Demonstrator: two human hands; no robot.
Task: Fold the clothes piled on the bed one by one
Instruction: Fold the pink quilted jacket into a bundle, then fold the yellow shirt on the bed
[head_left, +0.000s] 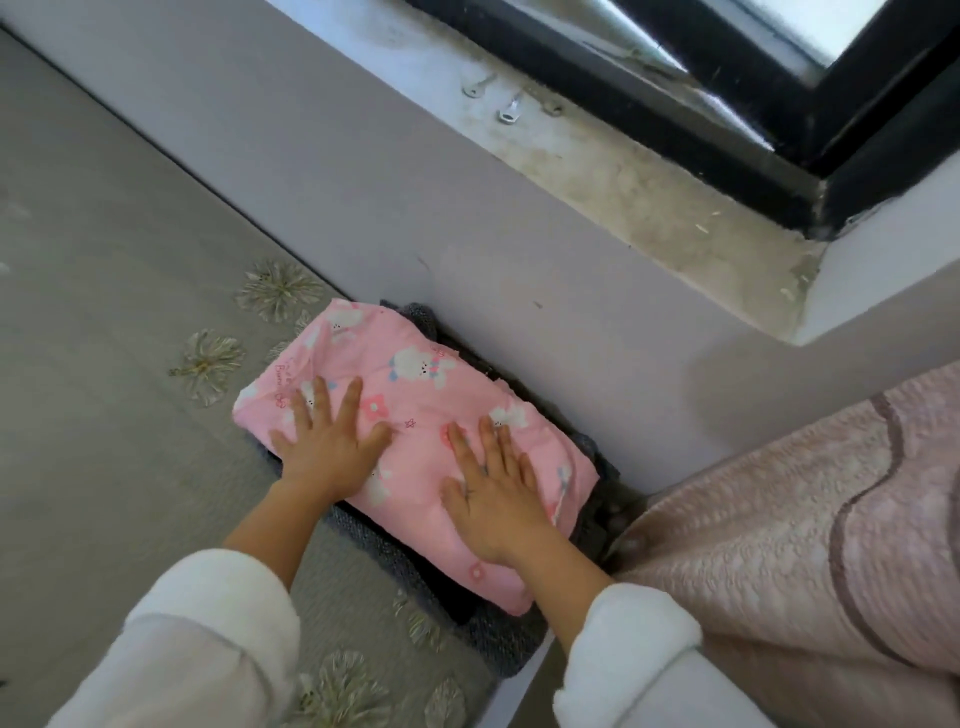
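A folded pink garment (415, 410) printed with white bunnies and flowers lies on top of a folded dark grey knit garment (498, 639), stacked on the grey bed (104, 364) against the wall. My left hand (327, 447) presses flat on the pink garment's left end, fingers straight and spread. My right hand (493, 493) lies flat on its right half, fingers straight. Both wrists come out of white fleece sleeves.
A pale wall (467, 234) runs right behind the stack, with a dusty window sill (649, 182) and black window frame above. A pink quilted blanket (805, 545) rises at the right. Embroidered flowers dot the bed cover.
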